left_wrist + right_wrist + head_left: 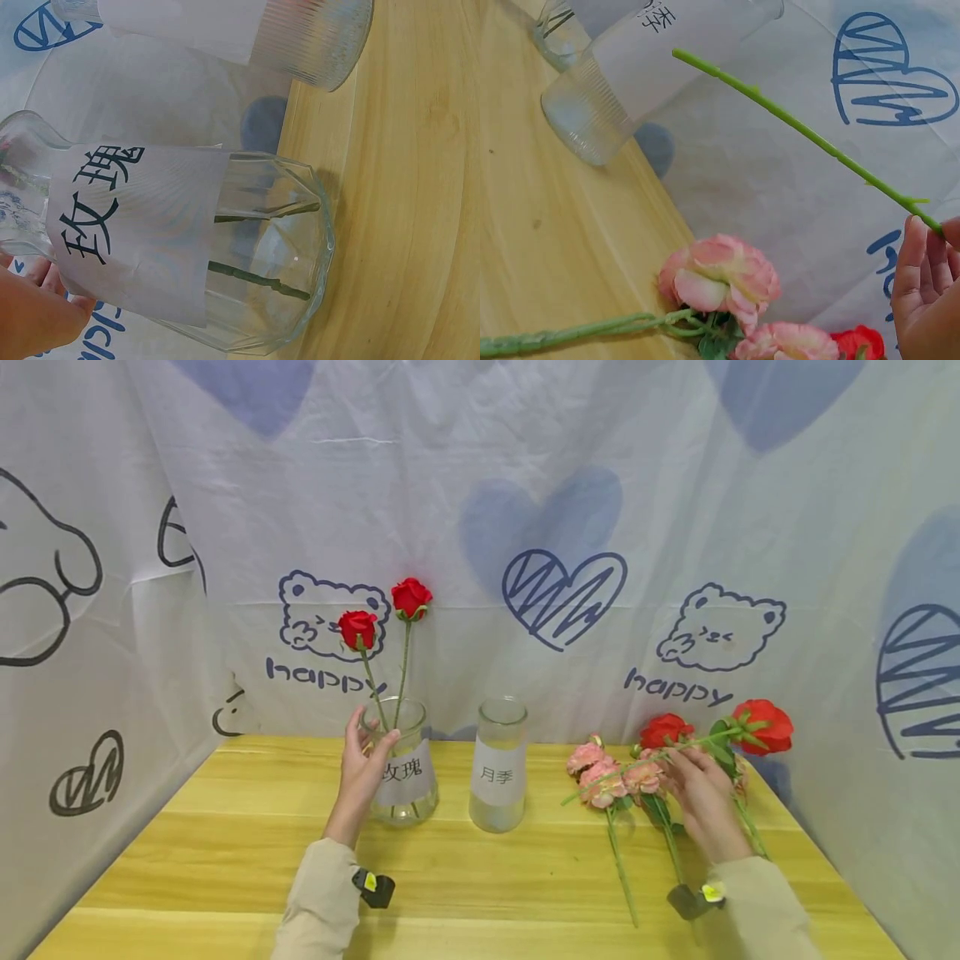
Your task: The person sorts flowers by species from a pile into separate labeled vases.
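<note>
My left hand (363,770) grips the upper left side of a glass vase (407,789), which bears a white label with dark characters. Two red roses (357,630) stand upright in this vase, and their stem ends (259,279) show through the glass in the left wrist view. On the right, my right hand (702,785) pinches the green stem (802,132) of a red flower (767,727). Its bloom points right and the bare stem end points left, above the pink flowers (602,783) lying on the table.
A second labelled glass vase (498,797) stands upright in the middle. Another red flower (664,729) lies among the pink ones at the right. Behind the wooden table (465,893) hangs a white cloth (420,510) printed with hearts and bears.
</note>
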{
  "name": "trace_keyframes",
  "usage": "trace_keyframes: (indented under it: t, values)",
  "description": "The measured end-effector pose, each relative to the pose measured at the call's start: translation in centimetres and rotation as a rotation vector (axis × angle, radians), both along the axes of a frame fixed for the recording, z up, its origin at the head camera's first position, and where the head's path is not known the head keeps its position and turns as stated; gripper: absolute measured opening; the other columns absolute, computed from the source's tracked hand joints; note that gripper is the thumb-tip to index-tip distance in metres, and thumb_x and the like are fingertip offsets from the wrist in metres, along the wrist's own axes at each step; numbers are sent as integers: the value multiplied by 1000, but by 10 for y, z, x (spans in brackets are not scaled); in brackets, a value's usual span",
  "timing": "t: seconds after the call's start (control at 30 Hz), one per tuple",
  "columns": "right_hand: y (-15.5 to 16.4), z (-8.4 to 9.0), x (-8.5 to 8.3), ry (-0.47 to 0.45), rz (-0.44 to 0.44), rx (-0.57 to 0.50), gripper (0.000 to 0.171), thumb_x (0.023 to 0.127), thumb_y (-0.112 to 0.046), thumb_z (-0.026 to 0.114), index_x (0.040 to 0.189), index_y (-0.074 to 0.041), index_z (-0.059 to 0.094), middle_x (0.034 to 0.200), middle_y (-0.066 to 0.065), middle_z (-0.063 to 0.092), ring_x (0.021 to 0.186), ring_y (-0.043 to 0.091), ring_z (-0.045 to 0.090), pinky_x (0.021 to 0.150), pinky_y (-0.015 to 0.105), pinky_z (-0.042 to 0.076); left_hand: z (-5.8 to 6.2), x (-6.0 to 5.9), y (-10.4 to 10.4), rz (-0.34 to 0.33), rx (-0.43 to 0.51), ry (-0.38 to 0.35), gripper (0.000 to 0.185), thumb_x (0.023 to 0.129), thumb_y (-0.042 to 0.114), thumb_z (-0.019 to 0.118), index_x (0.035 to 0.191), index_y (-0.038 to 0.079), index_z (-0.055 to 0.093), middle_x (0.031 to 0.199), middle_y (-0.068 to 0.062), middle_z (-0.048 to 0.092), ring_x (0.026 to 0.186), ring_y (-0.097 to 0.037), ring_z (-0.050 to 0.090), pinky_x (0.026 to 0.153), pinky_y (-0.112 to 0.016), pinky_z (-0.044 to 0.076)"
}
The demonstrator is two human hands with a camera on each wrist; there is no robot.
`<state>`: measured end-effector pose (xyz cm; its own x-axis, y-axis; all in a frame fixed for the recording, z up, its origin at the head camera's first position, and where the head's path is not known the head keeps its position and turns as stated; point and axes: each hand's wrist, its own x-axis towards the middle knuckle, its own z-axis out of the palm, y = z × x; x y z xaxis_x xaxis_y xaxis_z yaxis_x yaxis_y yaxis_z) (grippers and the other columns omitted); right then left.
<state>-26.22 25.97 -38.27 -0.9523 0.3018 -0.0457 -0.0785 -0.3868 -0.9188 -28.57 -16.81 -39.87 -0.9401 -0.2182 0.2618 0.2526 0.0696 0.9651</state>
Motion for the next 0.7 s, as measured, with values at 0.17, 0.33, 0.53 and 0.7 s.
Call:
trace_keyframes:
  t: [0.17,0.33,0.53,0.7]
  values:
    - [-4,6,-2,61,4,-47,14,97,-7,57,84,-10,51,84,-3,64,76,7,65,66,20,54,0,0,1,-2,-1,-7,79,95,23,61,155,15,11,151,-20,29,140,-36,24,115,-47,19]
    - [-8,19,-5,91,-19,-40,16,97,-8,57,81,-9,55,79,-1,64,76,9,65,66,20,54,2,0,1,-12,1,-11,80,94,23,61,156,16,10,152,-21,29,139,-37,23,115,-50,20]
    - [-14,41,-11,118,-31,-102,13,97,-5,56,83,-6,56,90,1,60,80,11,65,64,19,53,4,0,2,-5,3,-10,78,94,22,61,155,15,12,151,-21,29,139,-36,24,115,-49,20]
    - [-22,57,-19,151,0,-126,12,97,-5,55,85,-5,54,92,2,57,80,12,64,65,20,52,4,2,1,3,5,-14,78,94,20,61,155,14,12,151,-23,30,139,-37,24,115,-50,20]
